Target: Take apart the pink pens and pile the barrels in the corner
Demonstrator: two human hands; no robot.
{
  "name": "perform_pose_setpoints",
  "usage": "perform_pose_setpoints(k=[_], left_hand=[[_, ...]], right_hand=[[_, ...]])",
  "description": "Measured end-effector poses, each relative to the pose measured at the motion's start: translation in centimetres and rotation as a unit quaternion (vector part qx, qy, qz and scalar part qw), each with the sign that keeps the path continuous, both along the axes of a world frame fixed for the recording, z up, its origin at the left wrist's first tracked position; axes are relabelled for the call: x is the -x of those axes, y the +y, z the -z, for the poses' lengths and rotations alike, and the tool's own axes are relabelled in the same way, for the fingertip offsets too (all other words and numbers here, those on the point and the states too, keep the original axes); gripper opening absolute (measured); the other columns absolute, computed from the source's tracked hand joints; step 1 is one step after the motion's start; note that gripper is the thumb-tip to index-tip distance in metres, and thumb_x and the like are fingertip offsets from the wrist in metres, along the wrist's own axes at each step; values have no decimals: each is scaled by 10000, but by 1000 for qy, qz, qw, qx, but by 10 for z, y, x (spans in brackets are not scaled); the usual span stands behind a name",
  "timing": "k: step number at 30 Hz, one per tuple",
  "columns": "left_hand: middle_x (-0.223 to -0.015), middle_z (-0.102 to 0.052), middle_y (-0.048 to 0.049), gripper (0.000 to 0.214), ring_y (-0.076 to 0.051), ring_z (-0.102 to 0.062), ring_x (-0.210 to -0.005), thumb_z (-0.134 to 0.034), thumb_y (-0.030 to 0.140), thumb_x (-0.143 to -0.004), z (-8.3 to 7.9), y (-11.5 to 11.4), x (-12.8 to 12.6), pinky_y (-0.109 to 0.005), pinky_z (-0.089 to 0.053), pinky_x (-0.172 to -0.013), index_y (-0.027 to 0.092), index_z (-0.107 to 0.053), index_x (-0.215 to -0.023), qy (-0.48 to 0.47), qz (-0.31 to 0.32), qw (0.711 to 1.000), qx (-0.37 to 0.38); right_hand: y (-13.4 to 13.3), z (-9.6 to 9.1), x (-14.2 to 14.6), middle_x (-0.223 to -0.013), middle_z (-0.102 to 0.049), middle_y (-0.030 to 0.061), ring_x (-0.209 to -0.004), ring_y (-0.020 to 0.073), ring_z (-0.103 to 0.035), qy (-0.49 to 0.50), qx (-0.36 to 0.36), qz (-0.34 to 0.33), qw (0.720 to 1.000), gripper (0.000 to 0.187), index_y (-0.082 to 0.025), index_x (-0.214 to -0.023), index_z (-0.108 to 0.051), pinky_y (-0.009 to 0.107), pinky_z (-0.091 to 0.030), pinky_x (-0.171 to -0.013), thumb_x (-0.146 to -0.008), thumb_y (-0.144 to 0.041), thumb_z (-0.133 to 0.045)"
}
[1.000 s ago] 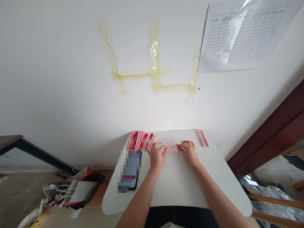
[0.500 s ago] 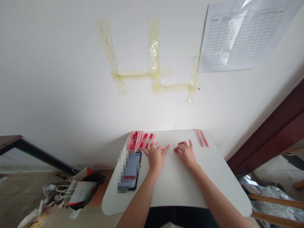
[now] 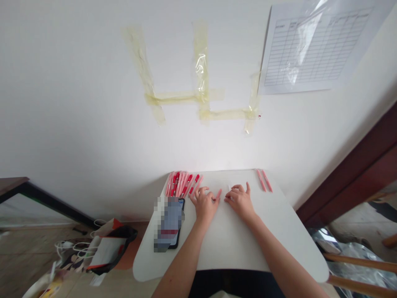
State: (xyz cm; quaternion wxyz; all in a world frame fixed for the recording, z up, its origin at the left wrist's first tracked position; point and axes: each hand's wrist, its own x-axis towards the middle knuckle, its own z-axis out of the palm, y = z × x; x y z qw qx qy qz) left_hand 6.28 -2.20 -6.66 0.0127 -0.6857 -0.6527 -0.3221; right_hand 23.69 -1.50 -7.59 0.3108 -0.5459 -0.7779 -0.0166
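Observation:
Over the middle of the white table (image 3: 229,248), my left hand (image 3: 205,205) pinches a pink pen part (image 3: 219,193) between thumb and index finger, its end pointing up and away. Facing it, my right hand (image 3: 241,201) is closed at the fingertips on a thin whitish stick (image 3: 230,188), mostly hidden by the fingers; its exact kind is too small to tell. A narrow gap separates the two hands. To the left of my left hand lies a row of several pink and red pens (image 3: 181,184). Two pink pens (image 3: 264,181) lie apart at the back right.
A phone (image 3: 181,219), partly blurred out, lies on the table's left side. The white wall (image 3: 173,145) rises directly behind the table. Bags and cables (image 3: 105,248) are on the floor at left; a wooden chair part (image 3: 359,263) stands at right.
My hands have come slightly closer together. The pink pen part in my left hand has tilted more upright, and less of the whitish stick shows at my right fingertips.

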Motion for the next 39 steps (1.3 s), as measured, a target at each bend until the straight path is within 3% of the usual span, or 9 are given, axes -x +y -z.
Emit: perform_pose_setpoints(k=[6,10,19,26,39], left_hand=[[-1233,-639,-67,199,-318,-455,-1262,-767,368,-770,2,-1,0,-731,-131,-1148,223,-691,-657,-1,22,1000,22],[-1225,-644,-57,183,-315,-462,-1247,-786,347,-747,0,-2,-1,-717,-145,-1145,227,-687,-651,-6,29,999,28],[-1178,-661,-56,238,-283,-480,-1215,-681,395,-847,-3,-3,-3,-622,-193,-1152,235,-703,-671,-14,23,1000,-8],[-1212,-648,-49,54,-287,-469,-1233,-721,275,-785,-1,-1,1,-602,-202,-1150,248,-724,-738,-17,33,999,12],[-1229,-628,-50,31,-291,-471,-1240,-727,287,-784,3,-1,1,-588,-224,-1143,285,-730,-815,-30,67,997,27]], right_hand=[[-2,1,-7,-1051,-726,40,-1168,282,-550,9,-7,8,1000,166,-298,-1012,-740,700,-96,-1179,-891,-263,-633],[-2,4,-11,-1130,-697,64,-1209,322,-502,3,3,12,1000,173,-301,-994,-760,730,-102,-1164,-863,-289,-648],[-2,4,-9,-1129,-686,61,-1224,324,-479,3,15,7,1000,157,-310,-947,-778,739,-92,-1162,-872,-306,-640],[-2,6,-11,-1132,-683,63,-1223,309,-471,27,13,4,1000,198,-306,-1009,-768,717,-115,-1165,-891,-311,-609],[6,2,-44,-1084,-677,67,-1152,306,-489,102,2,58,993,261,-294,-1002,-750,579,-314,-1076,-892,-280,-514]])
